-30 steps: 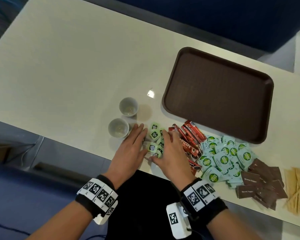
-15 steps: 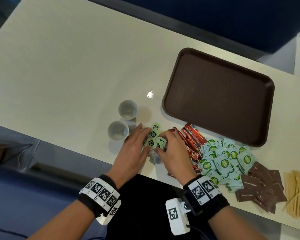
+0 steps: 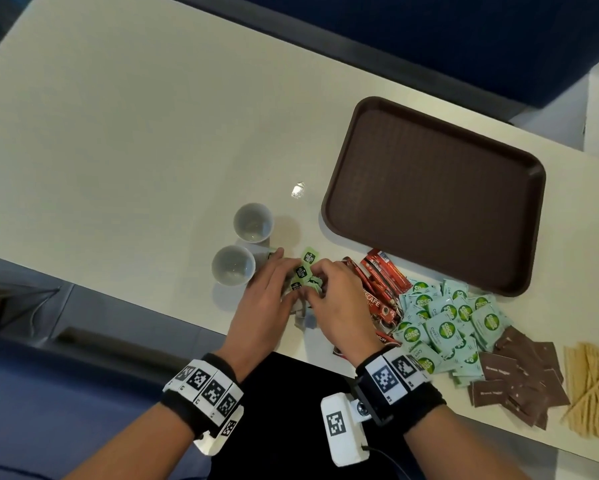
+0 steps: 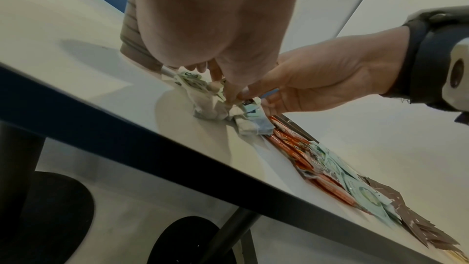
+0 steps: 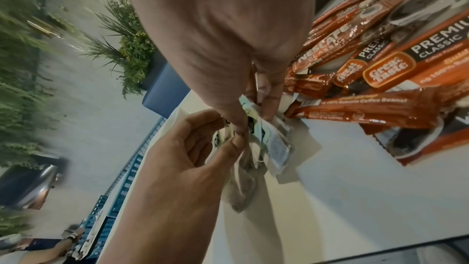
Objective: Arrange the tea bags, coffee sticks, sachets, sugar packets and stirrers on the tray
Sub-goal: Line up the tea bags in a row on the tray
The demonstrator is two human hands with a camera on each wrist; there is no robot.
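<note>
Where the tea bags point(image 3: 303, 271) lay spread flat a second earlier, both hands had now bunched them: left hand point(image 3: 263, 306) and right hand point(image 3: 336, 303) fingers pinched on the bundle, low over the surface point(image 3: 135, 133). Beyond, the tray point(image 3: 429, 195) sat bare, loading yet to start.

The right hand point(image 5: 228, 47) and left hand point(image 5: 182, 158) are pinching bunched tea bags point(image 5: 266, 144) together at center; coffee sticks point(image 5: 380, 63) are lying toward two o'clock.

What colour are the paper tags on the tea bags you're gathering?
Light green with a dark label, on the tea bags both hands are bunching. The head view shows it best.
</note>
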